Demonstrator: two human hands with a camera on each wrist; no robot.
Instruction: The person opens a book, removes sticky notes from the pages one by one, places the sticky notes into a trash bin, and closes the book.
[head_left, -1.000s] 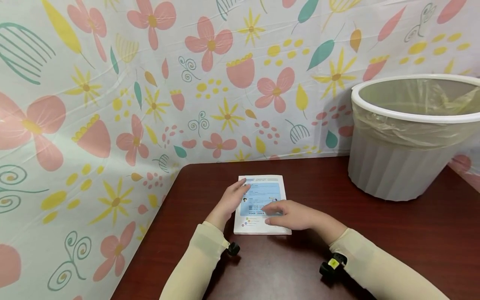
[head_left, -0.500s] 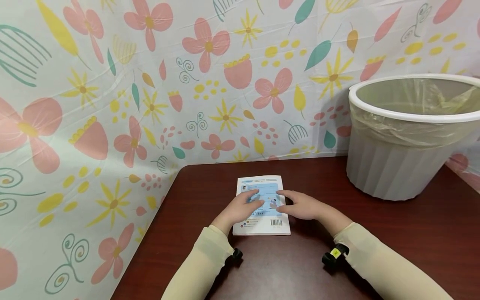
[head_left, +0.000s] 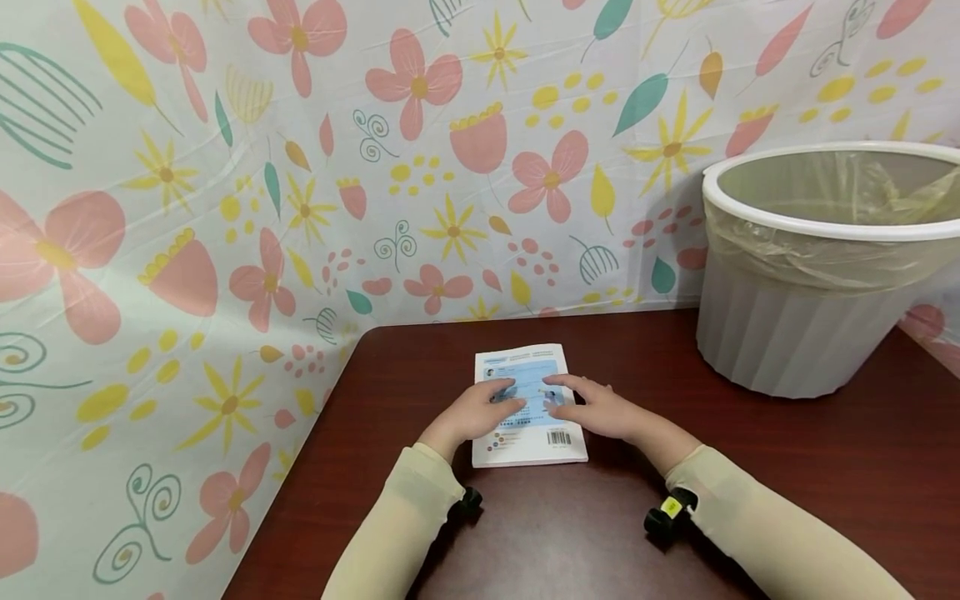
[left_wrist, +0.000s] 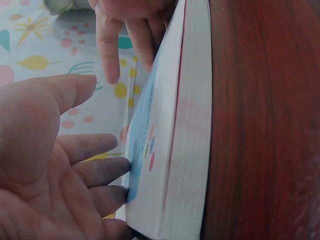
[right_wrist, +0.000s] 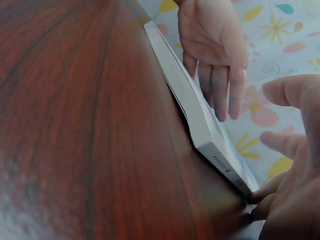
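A thick paperback book (head_left: 525, 452) lies flat on the table, its white cover with a blue printed panel and a barcode facing up. My left hand (head_left: 474, 412) is at the book's left side, thumb and fingers spread and reaching over the cover. Opposite it, my right hand (head_left: 600, 412) is at the right side with its fingers loosely bent. In the left wrist view, the left fingertips (left_wrist: 122, 167) overlap the blue panel of the book (left_wrist: 170, 150). The right wrist view has the lower right fingertips (right_wrist: 257, 197) right at the spine corner of the book (right_wrist: 200, 125).
The dark red-brown wooden table (head_left: 637, 517) meets a flower-printed cloth wall (head_left: 450, 208) at the back and left. A grey waste bin (head_left: 787, 325) with a white rim and a clear liner stands at the right rear.
The right hand has moved off the cover's lower part to the book's right side. The left hand has come down from the upper left edge. The book has turned slightly.
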